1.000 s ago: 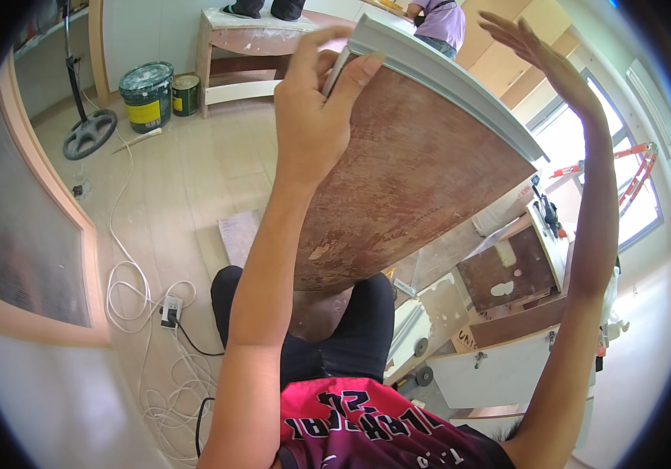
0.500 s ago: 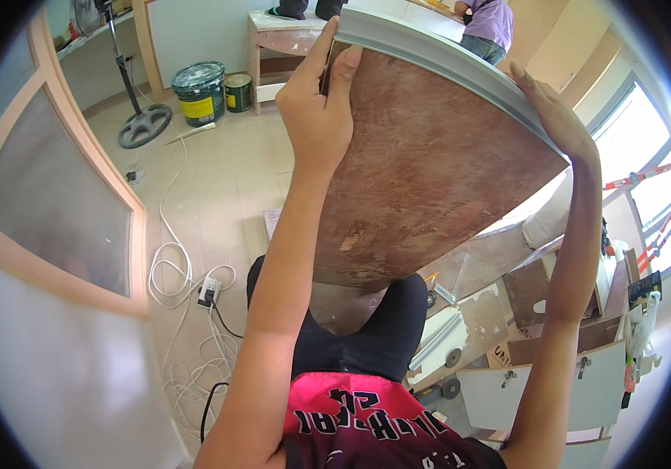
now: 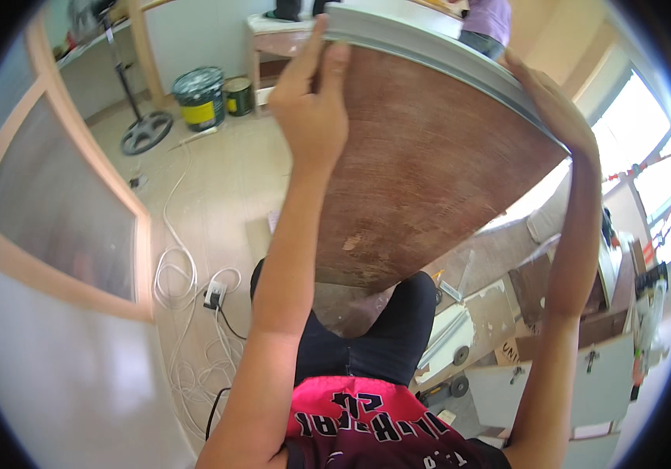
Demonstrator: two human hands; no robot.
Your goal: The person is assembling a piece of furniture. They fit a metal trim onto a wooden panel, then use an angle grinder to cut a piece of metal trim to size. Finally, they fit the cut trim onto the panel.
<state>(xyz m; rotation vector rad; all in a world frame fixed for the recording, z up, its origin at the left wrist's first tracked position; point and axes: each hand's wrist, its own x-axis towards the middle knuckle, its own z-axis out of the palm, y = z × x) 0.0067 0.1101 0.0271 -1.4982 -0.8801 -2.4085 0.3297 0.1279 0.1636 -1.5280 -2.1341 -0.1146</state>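
Note:
In front of me a brown wooden panel [image 3: 437, 148] stands tilted, its lower end by my knees. A grey metal profile strip [image 3: 429, 48] runs along its upper edge. My left hand [image 3: 312, 109] is closed on the panel's left upper corner, thumb on the brown face and fingers reaching up to the strip's end. At the right end, my right hand [image 3: 550, 105] lies against the strip with its fingers stretched along it; its thumb is hidden. The panel's back side does not show.
White cable lies in loops beside a power socket [image 3: 215, 294] on the left. Paint buckets [image 3: 198, 100] and a stand [image 3: 146, 133] are further off. An angle grinder [image 3: 449, 391] and a cabinet [image 3: 542, 383] are on the right. Another person [image 3: 485, 27] is behind the panel.
The view has shifted slightly. The panel and strip sit a little further left in the picture, with both hands keeping their places on them.

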